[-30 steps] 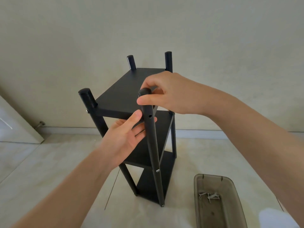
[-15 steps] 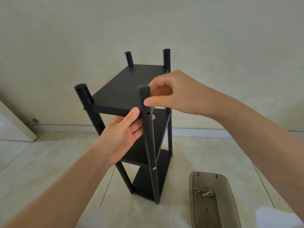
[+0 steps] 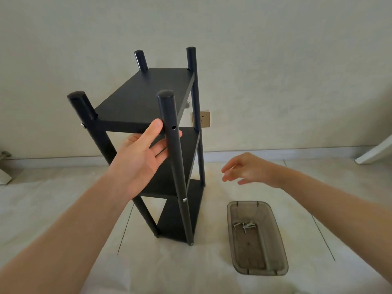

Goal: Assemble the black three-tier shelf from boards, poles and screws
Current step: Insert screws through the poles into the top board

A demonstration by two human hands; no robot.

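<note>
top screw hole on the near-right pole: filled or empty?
Empty: the hole in the near-right pole shows dark, with no screw head.

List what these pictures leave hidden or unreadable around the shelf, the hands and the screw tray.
- Head view: the left hand covers its contact behind the front pole.
- The screws in the tray are too small to count.
- The right hand is motion-blurred; its fingertips are unclear.
- The white object is cut off by the right edge.
</note>
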